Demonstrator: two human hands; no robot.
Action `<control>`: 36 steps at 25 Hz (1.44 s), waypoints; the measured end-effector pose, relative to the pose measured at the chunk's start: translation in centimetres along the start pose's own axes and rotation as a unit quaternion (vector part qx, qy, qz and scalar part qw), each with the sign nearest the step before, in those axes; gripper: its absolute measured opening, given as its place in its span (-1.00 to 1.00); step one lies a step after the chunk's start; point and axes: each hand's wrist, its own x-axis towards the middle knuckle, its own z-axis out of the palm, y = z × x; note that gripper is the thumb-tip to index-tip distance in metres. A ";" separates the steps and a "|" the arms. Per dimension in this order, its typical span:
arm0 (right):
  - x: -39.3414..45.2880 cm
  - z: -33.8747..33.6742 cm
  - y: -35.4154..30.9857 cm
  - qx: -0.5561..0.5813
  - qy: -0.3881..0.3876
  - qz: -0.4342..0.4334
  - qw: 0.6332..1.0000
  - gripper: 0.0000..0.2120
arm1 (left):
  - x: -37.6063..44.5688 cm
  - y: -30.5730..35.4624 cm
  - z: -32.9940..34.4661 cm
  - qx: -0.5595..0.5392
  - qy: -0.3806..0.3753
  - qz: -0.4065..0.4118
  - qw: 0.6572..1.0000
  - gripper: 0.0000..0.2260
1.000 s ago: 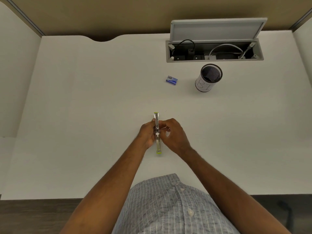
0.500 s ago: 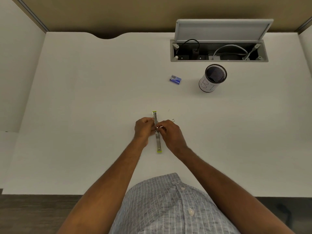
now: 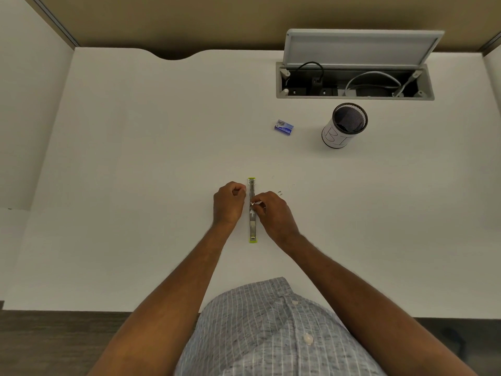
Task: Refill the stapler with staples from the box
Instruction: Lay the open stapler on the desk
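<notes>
Stapler (image 3: 252,210) lies opened out flat on the white desk (image 3: 135,172), long axis running away from me, a lime-green tip at each end. It sits directly in front of my chest, between my two hands.

My right hand (image 3: 273,215): fingers curled inward, thumb and forefinger tips (image 3: 257,204) pinched close together over the middle of the stapler's metal channel. A small bright speck shows at the pinch; too small to say whether it is a staple strip or part of the mechanism. The rest of the fingers are folded under the palm.

My left hand (image 3: 229,203): fingers curled into a loose fist beside the stapler's left edge, knuckles touching or very nearly touching the rail. Whether it grips anything I cannot tell; the fingertips are hidden.

Count:
- stapler: one
- staple box (image 3: 283,127): one, blue, lying well beyond the stapler toward the far right, apart from both hands
- mesh cup (image 3: 344,126): one, black mesh with a white label, near the box on its right
- loose staple bits (image 3: 279,192): a couple of small pieces on the desk just right of my right hand, exact number unclear
- cable tray (image 3: 355,84): one, recessed at the far edge, lid raised, cables inside
</notes>
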 end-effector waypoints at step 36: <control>2.6 -6.8 6.0 0.049 0.133 0.170 0.975 -0.85 | 1.8 3.6 2.8 0.350 -0.079 0.142 0.922 -0.22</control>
